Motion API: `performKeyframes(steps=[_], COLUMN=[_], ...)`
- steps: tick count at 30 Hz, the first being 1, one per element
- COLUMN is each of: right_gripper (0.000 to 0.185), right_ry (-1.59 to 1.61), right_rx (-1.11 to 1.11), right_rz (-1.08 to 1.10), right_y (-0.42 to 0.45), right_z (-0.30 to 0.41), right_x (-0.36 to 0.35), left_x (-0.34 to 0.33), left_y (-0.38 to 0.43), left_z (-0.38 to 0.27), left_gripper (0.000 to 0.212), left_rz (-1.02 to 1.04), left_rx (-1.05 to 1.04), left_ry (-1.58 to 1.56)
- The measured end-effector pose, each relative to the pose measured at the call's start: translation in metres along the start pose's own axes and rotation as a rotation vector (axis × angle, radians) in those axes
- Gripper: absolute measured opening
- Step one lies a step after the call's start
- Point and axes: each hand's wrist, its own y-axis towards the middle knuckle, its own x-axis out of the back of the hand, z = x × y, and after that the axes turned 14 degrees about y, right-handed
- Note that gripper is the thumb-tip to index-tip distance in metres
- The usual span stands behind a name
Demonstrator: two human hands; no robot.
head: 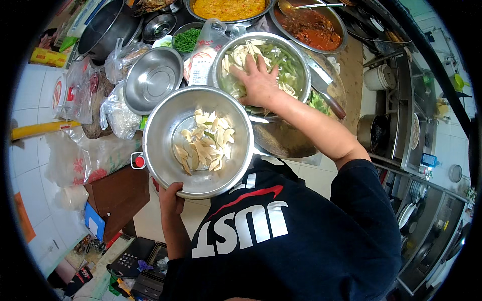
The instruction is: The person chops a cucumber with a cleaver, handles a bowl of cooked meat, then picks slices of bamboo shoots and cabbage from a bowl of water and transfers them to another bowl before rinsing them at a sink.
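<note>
My left hand grips the near rim of a deep stainless steel bowl, tilted slightly towards me. Pale sliced pieces, perhaps mushroom or bamboo shoot, lie in its bottom with a few green bits. Beyond it, my right hand reaches with spread fingers into a second steel bowl of water. Green bean-like pieces and more pale slices float there around my fingers. Whether the fingertips hold any piece cannot be made out. A cleaver with a wooden handle lies just right of the water bowl.
A round wooden chopping board sits under the cleaver and water bowl. An empty steel basin stands at left, by plastic bags. Behind are basins of yellow food and red sauce, plus chopped green herbs. Metal shelving runs along the right.
</note>
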Motion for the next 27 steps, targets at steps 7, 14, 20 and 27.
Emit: performKeyframes(steps=[7,14,20,27], right_gripper=[0.073,0.078,0.065,0.055], right_ry=[0.060,0.001,0.093,0.074], right_rx=[0.098,0.052,0.004,0.019], right_rz=[0.019,0.103,0.191,0.162], right_y=[-0.008,0.008,0.008,0.009], right_z=[0.000,-0.004,-0.008,-0.003], right_x=[-0.004,-0.005,-0.004,-0.005], left_x=[0.007,0.009,0.012,0.010], left_y=[0.004,0.007,0.007,0.006], left_z=[0.008,0.009,0.007,-0.002], left_gripper=[0.050,0.050,0.053,0.056], left_rz=[-0.035,-0.025,0.002,0.070], left_rx=[-0.025,-0.026,-0.006,0.064], left_ry=[0.019,0.017,0.018,0.041])
